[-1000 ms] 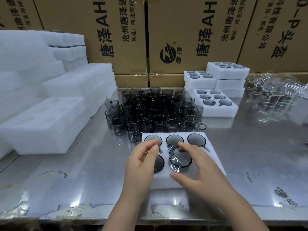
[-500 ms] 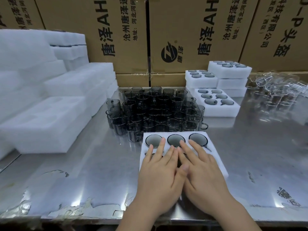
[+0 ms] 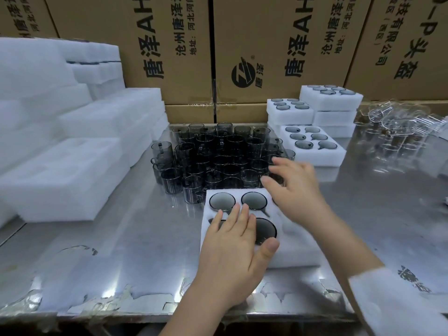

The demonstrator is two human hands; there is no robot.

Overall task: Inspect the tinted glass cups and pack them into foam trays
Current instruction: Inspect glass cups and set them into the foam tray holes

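A white foam tray lies on the steel table in front of me with tinted glass cups seated in its holes. My left hand rests flat on the tray's near left part, fingers straight, covering one cup. My right hand hovers over the tray's far right corner, fingers spread and reaching toward the cluster of loose tinted cups behind the tray. It holds nothing. The tray's far right hole is hidden by that hand.
Stacks of empty white foam fill the left side. Packed foam trays stand at the back right, clear glass pieces beyond them. Cardboard boxes wall off the back. Torn film lines the table's front edge.
Both hands were pressing flat on the tray side by side. Now my right hand has lifted and moved forward right toward the loose cups, while the left stays on the tray.
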